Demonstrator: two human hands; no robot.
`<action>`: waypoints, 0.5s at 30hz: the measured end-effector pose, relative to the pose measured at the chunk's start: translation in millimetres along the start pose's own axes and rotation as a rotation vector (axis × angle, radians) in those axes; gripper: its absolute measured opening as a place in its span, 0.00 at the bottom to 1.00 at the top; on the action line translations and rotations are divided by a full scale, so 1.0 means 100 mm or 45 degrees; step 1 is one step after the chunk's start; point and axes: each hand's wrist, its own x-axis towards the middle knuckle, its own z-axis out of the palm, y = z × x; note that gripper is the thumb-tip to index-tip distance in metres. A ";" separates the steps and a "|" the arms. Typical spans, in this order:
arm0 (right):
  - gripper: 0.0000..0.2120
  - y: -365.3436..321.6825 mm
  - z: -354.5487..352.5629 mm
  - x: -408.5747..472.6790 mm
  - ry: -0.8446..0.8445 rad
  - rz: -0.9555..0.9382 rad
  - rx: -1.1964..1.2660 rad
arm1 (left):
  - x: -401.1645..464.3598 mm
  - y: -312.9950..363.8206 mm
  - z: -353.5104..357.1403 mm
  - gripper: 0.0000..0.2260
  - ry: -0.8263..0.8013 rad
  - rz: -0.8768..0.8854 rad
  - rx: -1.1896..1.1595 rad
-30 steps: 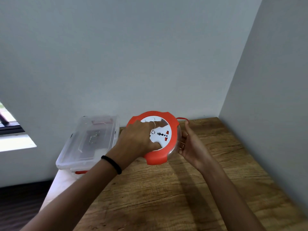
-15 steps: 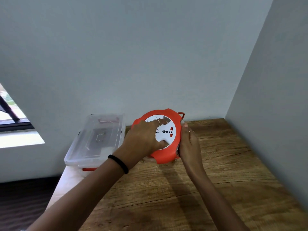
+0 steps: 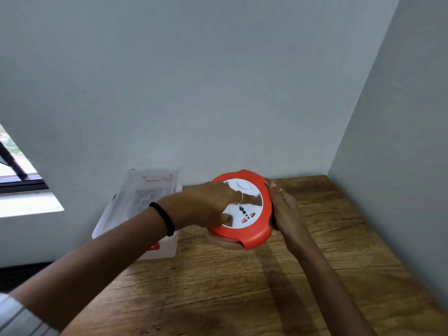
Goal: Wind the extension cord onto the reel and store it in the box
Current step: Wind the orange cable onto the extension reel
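Reel [image 3: 252,236]: rigid orange-and-white plastic disc, raised above worktop [image 3: 242,287] beside box [image 3: 135,214]. Left hand [image 3: 206,204] fingers curled onto white face; right hand [image 3: 283,209] flat against rim. Likely light, smooth; best gripped at rim.

The wooden table [image 3: 278,282] stretches under my hands; the clear lidded box [image 3: 135,212] sits at its edge, left of my grip on the reel [image 3: 252,232].
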 end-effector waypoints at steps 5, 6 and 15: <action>0.21 -0.01 0.00 -0.04 -0.086 0.004 -0.007 | 0.00 -0.02 -0.05 0.30 -0.083 0.152 0.305; 0.21 -0.02 0.01 -0.05 -0.090 0.010 -0.002 | -0.01 -0.02 -0.07 0.30 -0.081 0.176 0.351; 0.25 -0.05 0.05 -0.04 -0.159 0.226 0.020 | -0.01 -0.07 -0.10 0.31 0.007 0.258 0.504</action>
